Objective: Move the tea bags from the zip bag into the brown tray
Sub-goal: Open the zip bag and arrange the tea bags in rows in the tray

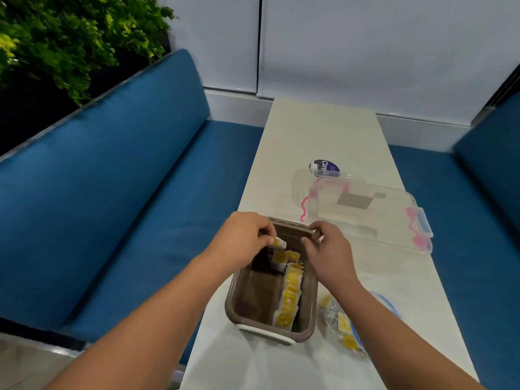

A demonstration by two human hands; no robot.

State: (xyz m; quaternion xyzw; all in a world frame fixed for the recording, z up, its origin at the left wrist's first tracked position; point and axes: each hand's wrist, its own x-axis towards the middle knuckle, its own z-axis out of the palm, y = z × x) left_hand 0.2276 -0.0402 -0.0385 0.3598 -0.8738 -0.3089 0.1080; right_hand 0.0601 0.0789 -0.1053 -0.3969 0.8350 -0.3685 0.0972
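Note:
The brown tray (pixel 254 294) stands on the white table, a row of yellow-labelled tea bags (pixel 291 296) upright along its right side. My left hand (pixel 243 239) hovers over the tray's far left corner and pinches one tea bag (pixel 278 243) by its top. My right hand (pixel 329 253) is at the tray's far right rim with its fingers curled; whether it holds anything is not visible. The clear zip bag (pixel 344 326) with a few tea bags inside lies right of the tray, partly under my right forearm.
A clear plastic box with pink clips (pixel 365 212) lies beyond the tray, with a small purple-labelled pack (pixel 326 167) behind it. Blue sofa cushions (pixel 112 206) flank the narrow table (pixel 318 130) on both sides. A green plant (pixel 70 38) is at top left.

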